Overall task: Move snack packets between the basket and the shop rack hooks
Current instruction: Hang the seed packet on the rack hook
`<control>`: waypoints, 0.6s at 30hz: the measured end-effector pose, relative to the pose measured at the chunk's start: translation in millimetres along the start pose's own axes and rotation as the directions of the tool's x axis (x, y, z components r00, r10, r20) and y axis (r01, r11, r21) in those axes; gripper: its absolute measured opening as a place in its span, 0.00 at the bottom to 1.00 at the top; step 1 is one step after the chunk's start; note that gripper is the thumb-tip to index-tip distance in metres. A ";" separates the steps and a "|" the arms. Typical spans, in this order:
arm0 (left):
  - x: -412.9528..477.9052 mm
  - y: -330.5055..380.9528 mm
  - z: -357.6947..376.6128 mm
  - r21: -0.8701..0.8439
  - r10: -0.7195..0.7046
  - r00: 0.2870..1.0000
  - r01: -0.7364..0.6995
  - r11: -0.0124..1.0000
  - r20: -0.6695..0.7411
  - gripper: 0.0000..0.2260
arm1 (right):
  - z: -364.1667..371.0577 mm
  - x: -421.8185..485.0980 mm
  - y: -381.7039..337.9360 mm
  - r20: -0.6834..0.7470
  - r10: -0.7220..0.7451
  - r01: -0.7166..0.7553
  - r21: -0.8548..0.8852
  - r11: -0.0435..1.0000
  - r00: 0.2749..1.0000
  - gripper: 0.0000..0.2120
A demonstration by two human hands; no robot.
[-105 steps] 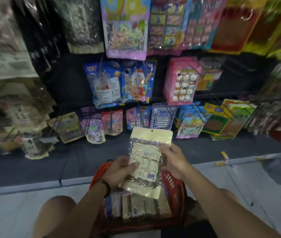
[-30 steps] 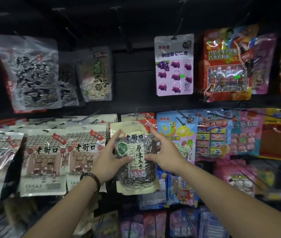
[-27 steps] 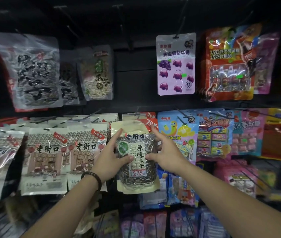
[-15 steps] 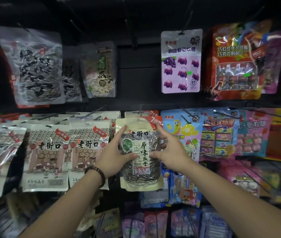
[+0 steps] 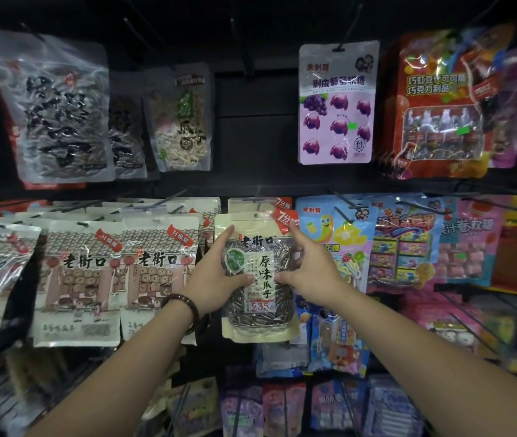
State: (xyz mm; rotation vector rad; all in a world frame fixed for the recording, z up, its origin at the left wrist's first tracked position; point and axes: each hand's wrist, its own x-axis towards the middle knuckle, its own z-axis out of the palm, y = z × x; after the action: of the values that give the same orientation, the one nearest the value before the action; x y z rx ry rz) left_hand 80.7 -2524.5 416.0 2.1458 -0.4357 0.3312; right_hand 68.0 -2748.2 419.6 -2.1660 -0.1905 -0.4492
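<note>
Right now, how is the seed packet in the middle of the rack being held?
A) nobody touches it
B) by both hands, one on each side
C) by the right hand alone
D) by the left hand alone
B: the left hand and the right hand grip the seed packet from opposite sides, thumbs on its front.

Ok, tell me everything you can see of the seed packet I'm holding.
The seed packet is a cream pouch with a clear window of dark striped seeds, a white label strip, a round green badge and a hang hole on top. It is upright, front to the camera, at the rack, middle row, before red-tagged packets. The left hand and right hand grip its sides, thumbs on its front. Whether a hook holds it cannot be told.
</note>
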 end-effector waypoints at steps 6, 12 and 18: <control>27.2 2.9 15.3 0.080 -0.027 0.998 0.032 0.996 -0.054 0.51 | 3.5 23.4 -8.1 0.040 0.021 -0.015 -0.157 0.988 0.999 0.62; 11.1 4.8 29.3 0.052 -0.046 0.993 0.052 0.997 -0.108 0.50 | -5.0 2.1 -3.9 0.150 0.033 -0.001 -0.208 0.978 0.988 0.53; -63.7 -16.2 76.5 0.119 0.014 0.983 0.008 0.993 -0.183 0.37 | -9.1 -80.3 36.5 0.295 0.017 0.101 -0.381 0.919 0.955 0.38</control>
State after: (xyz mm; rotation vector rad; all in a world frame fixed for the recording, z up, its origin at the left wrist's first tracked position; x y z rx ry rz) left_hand 35.8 -2566.9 336.3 2.2065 -0.3196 0.5644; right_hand 2.4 -2775.0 366.3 -2.6282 -0.3360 -0.1945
